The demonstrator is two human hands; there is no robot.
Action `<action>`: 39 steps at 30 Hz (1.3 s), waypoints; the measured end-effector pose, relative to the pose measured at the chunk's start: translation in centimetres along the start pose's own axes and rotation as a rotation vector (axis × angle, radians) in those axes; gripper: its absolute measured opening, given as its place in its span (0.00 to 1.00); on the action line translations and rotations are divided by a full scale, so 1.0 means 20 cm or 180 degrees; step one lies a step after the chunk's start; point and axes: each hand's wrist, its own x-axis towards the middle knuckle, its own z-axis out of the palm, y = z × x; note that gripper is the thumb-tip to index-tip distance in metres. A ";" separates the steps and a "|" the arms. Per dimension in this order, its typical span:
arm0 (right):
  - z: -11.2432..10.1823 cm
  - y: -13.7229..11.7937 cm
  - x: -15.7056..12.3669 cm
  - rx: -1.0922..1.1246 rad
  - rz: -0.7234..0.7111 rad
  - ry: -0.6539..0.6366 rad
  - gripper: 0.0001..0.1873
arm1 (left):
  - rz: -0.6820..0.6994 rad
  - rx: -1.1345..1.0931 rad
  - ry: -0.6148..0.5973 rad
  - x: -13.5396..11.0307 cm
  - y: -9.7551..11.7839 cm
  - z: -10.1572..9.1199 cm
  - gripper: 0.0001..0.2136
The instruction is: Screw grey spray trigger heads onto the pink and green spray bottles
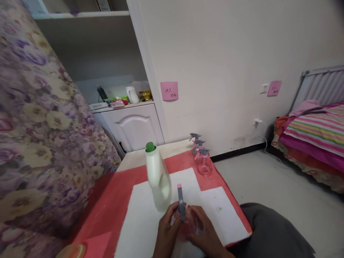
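Observation:
Between my hands, low in the view, is a clear pink spray bottle (188,226) with a grey spray head (181,202) and a pink nozzle tip. My left hand (167,226) is closed around the base of the spray head and the bottle's neck. Wrapped around the right side of the bottle's body is my right hand (205,231). A tall pale-green jug (157,172) with a side handle stands uncapped just beyond my left hand, and something green (150,146) sticks up from its mouth.
Several similar spray bottles (204,165) stand in a row at the table's far right corner. White paper sheets (139,204) lie on the red table covering (102,193). A round lid-like object (71,251) sits at the near left. A floral curtain (40,125) hangs along the left.

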 end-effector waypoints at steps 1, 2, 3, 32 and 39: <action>0.00 0.00 0.00 -0.0037 0.0029 -0.0008 0.35 | 0.0003 -0.0002 -0.0007 0.00 -0.01 0.00 0.17; 0.00 0.00 0.00 -0.0085 0.0054 -0.0017 0.34 | 0.0010 0.0006 -0.0006 0.00 -0.02 0.00 0.17; 0.00 0.00 -0.01 -0.0130 0.0073 -0.0037 0.35 | 0.0018 0.0018 0.0001 0.00 -0.03 0.00 0.18; -0.07 0.04 -0.13 -0.0360 0.0269 -0.0178 0.30 | 0.0133 -0.0158 -0.0094 -0.11 -0.25 -0.01 0.36; -0.04 0.01 -0.12 -0.0353 0.0218 -0.0081 0.28 | 0.0564 0.0688 0.0221 -0.16 -0.23 -0.03 0.30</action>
